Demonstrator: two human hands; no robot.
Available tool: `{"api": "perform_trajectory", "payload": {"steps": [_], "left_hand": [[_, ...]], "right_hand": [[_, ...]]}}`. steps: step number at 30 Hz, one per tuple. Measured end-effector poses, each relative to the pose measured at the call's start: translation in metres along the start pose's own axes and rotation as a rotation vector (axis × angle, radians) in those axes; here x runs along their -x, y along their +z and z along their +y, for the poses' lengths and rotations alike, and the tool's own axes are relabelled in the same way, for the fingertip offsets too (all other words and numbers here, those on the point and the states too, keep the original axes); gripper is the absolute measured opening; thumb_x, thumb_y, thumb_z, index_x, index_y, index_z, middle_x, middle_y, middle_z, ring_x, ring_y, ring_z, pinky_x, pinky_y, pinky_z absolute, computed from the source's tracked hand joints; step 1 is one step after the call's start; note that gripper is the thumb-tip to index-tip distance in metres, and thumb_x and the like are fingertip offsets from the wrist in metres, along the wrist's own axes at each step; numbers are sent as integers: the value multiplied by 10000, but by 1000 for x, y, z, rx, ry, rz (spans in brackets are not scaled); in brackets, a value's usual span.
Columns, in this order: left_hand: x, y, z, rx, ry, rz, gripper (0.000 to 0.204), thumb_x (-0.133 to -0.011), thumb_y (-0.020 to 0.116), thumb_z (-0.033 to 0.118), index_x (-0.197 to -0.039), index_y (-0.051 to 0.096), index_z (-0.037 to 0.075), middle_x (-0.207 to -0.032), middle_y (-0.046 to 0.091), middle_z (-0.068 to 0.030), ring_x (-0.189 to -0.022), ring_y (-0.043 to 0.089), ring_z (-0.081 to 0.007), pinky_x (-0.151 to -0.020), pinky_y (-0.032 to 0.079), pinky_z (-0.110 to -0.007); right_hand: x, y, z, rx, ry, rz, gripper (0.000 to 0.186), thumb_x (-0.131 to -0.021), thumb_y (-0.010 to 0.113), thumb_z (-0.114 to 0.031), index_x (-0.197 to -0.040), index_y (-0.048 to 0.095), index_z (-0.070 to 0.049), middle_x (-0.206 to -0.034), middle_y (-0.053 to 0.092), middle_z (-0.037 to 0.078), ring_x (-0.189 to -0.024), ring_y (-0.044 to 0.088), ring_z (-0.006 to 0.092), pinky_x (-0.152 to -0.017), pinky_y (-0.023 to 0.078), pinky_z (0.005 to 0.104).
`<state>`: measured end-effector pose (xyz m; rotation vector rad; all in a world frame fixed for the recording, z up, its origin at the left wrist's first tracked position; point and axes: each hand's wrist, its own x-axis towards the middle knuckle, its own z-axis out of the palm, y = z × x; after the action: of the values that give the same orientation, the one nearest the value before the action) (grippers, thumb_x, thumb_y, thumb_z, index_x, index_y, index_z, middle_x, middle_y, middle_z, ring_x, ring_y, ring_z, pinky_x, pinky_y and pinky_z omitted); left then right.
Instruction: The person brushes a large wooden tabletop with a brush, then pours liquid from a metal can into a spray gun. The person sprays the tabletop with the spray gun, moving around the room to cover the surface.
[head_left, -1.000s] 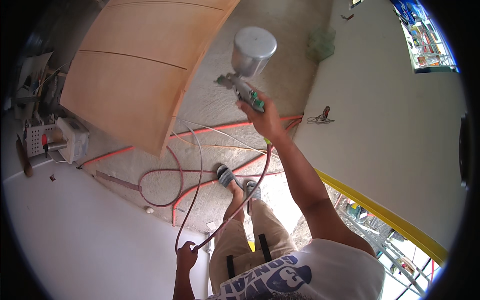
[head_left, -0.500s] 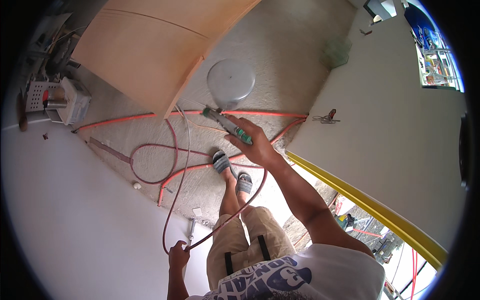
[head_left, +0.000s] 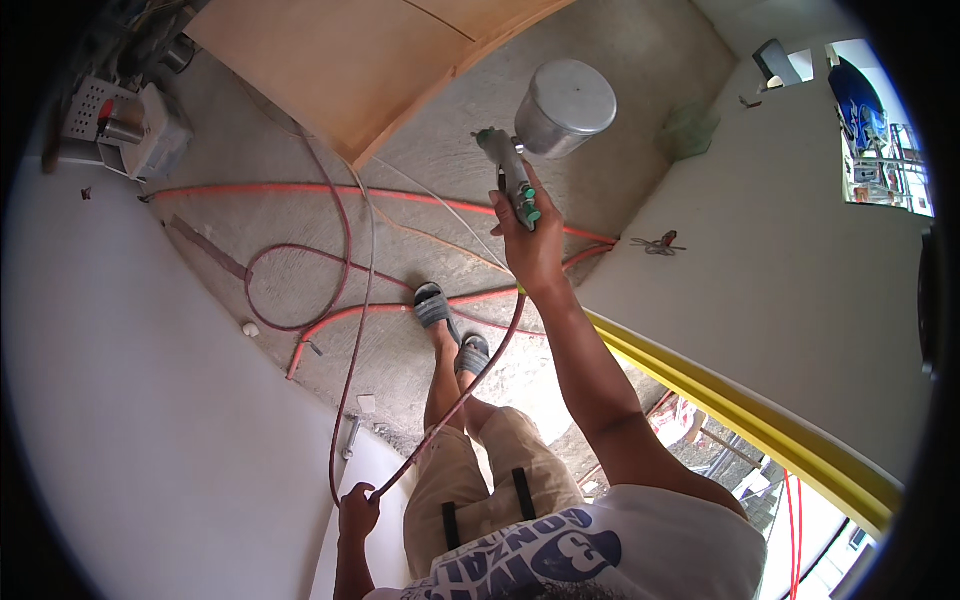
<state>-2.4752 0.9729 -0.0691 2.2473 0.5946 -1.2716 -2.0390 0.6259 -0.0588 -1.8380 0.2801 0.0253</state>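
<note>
Out ahead, my right hand [head_left: 533, 245] is wrapped round the handle of a spray gun [head_left: 512, 175], whose silver body has green knobs and fittings. A round metal cup [head_left: 568, 108] sits on the gun's right side. From the gun's grip a dark red hose [head_left: 505, 345] curves back to my left hand [head_left: 357, 508], low at the left, which closes round it. Beyond the gun stands a large tan wooden panel [head_left: 340, 65], with its lower corner close to the gun's left. A gap separates gun and panel.
Orange conduit [head_left: 400, 197] and looped hose [head_left: 285, 325] lie across the concrete floor near my sandals. White walls [head_left: 130, 400] close in at both sides, with a yellow door frame [head_left: 740, 400] at right. Far left stands a white plastic container [head_left: 160, 135] with cans.
My right hand has swung the spray gun away from the panel's lower edge, to the right and turned it, so the cup shows its side. My left hand stays on the hose.
</note>
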Motion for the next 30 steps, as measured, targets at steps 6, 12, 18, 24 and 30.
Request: {"api": "perform_trajectory", "payload": {"steps": [6, 12, 18, 24, 30], "left_hand": [[30, 1, -24, -12, -57, -2, 191, -898, 728, 165, -1048, 686, 55, -722, 697, -200, -714, 703, -386, -664, 543, -492], [62, -18, -66, -215, 9, -97, 421, -843, 803, 256, -1209, 672, 93, -1027, 735, -154, -988, 707, -316, -962, 484, -496], [75, -144, 33, 239, 449, 52, 553, -871, 793, 355, -1315, 638, 65, -1217, 690, -158, -1145, 669, -287, -1038, 484, -456], [80, -251, 164, 1499, 872, -59, 556, -1053, 568, 397, -1380, 529, -51, -1235, 674, -127, -1107, 675, -260, -1012, 512, -411], [51, -332, 156, 1917, 782, -354, 371, -1031, 616, 311, -1272, 559, 36, -1115, 667, -54, -943, 691, -187, -752, 584, -359]], "right_hand": [[53, 6, 2, 163, -51, -117, 558, -958, 721, -137, -1464, 514, -25, -1138, 669, 185, -1023, 657, 279, -914, 507, 379], [142, 5, -63, 122, -38, -695, 584, -972, 702, -207, -1495, 490, -58, -1349, 617, 255, -1194, 646, 339, -1010, 490, 410], [178, 39, -226, 137, -16, -808, 651, -988, 680, -276, -1554, 409, -99, -1193, 659, 261, -1075, 680, 363, -946, 517, 416], [182, 122, -337, -129, 49, -689, 694, -1000, 665, -225, -1597, 332, -102, -1022, 663, 156, -813, 642, 190, -763, 537, 355], [153, 211, -408, -144, -76, -594, 706, -999, 674, -230, -1608, 328, -134, -927, 652, 102, -770, 621, 125, -678, 527, 306]]}}
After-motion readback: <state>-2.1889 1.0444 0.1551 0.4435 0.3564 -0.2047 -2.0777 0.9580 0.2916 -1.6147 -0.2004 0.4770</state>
